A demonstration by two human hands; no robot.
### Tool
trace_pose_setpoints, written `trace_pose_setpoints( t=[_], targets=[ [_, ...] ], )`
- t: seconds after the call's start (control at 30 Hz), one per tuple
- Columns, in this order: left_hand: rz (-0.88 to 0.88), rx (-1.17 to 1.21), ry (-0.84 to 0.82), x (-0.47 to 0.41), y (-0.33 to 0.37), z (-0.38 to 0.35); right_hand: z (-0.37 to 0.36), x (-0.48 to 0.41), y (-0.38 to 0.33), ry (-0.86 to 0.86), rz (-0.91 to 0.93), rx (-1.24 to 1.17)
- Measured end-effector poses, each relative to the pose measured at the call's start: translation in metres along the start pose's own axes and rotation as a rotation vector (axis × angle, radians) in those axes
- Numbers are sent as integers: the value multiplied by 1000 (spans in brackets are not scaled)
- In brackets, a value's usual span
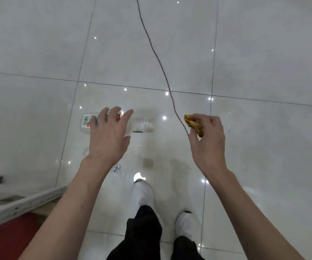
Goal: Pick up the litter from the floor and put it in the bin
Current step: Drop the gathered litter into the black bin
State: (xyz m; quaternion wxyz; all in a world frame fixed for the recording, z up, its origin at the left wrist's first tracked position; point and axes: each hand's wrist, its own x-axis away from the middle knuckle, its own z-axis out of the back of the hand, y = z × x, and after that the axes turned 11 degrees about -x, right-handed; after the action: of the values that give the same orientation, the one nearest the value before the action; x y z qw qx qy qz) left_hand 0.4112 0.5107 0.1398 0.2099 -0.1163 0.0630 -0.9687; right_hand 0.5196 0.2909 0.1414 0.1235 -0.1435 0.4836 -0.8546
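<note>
2 hands, head view: both reach out over the tiled floor (pixel 264 166), forearms bare
left hand (pixel 110 136): fingers spread and loosely bent, gripping nothing; it hovers over the middle of the bottle, and I can't tell whether it touches
bottle (pixel 144 124): clear plastic, on its side on the floor; open threaded neck points right, barcode end points left; red and white label partly hidden by the left hand
right hand (pixel 209 139): thumb and curled fingers pinch the wrapper, held above the floor, well right of the bottle
wrapper (pixel 193 125): gold, crumpled, sticks out at the upper left of the right hand
cord (pixel 159 61): thin, reddish-purple; runs from the top edge down across the tiles, passes between bottle neck and wrapper, goes out of sight at the right thumb
clear scrap (pixel 86 152): crumpled, on the floor just left of the left wrist
blue-marked scrap (pixel 116 168): small, clear, on the floor just right of the left forearm
shoes (pixel 142 192): two, white, below black trousers (pixel 142 231), bottom centre
rail (pixel 26 205): pale perforated metal, slanted, bottom left; red surface (pixel 7 239) beside it
</note>
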Motion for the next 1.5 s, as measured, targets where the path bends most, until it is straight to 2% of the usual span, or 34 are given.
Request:
trace_pose_setpoints(
  t=[0.33, 0.53, 0.7, 0.97, 1.1, 1.33, 1.5],
  targets=[
    [-120, -4, 129, 50, 67, 236, 192, 80, -131, 206, 25, -40],
    [-263, -22, 207, 93, 135, 306, 282, 137, -150, 356, 23, -16],
    [-413, -49, 228, 138, 188, 322, 323, 203, -131, 510, -41, -19],
    [-663, -53, 265, 254, 267, 311, 356, 370, -89, 691, -134, 14],
    [-799, -46, 249, 315, 317, 299, 379, 448, -63, 780, -242, 51],
    [-1025, -76, 244, 436, 423, 289, 433, 586, -16, 973, -391, 53],
    [-1181, -103, 232, 558, 496, 273, 465, 715, 19, 1106, -501, 47]
  ],
)
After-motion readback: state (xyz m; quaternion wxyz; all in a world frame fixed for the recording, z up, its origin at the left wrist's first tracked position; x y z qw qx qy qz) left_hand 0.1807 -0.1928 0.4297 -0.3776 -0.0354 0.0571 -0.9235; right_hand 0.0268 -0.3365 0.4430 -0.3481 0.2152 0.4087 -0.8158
